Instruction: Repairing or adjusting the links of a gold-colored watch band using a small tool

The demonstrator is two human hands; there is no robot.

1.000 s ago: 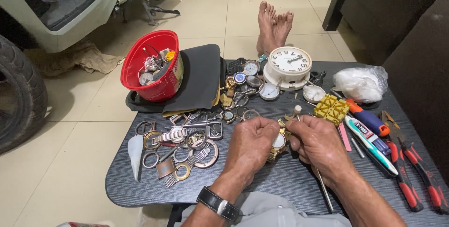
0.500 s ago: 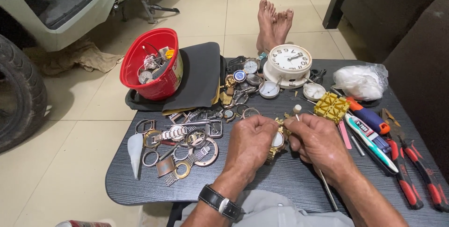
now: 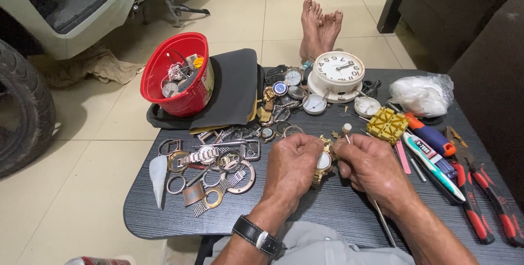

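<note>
My left hand (image 3: 292,167) grips a gold wristwatch (image 3: 323,162) with a white dial, held just above the dark table (image 3: 338,210). My right hand (image 3: 374,167) pinches a thin tool with a small pale knob (image 3: 346,129) at its top, its tip hidden at the watch. The two hands touch around the watch in the middle of the table. A black strap watch (image 3: 258,236) sits on my left wrist.
Loose watch cases, rings and bracelets (image 3: 210,172) lie left of my hands. A red bucket (image 3: 177,74) of parts stands on a black cloth (image 3: 234,90). Behind are a white clock (image 3: 338,74), a yellow block (image 3: 387,124), a plastic bag (image 3: 423,94); red-handled pliers (image 3: 486,199) and screwdrivers (image 3: 431,134) at right. Bare feet (image 3: 321,25) beyond.
Both hands stay on the gold watch in the same place; only small shifts of the fingers and tool show.
</note>
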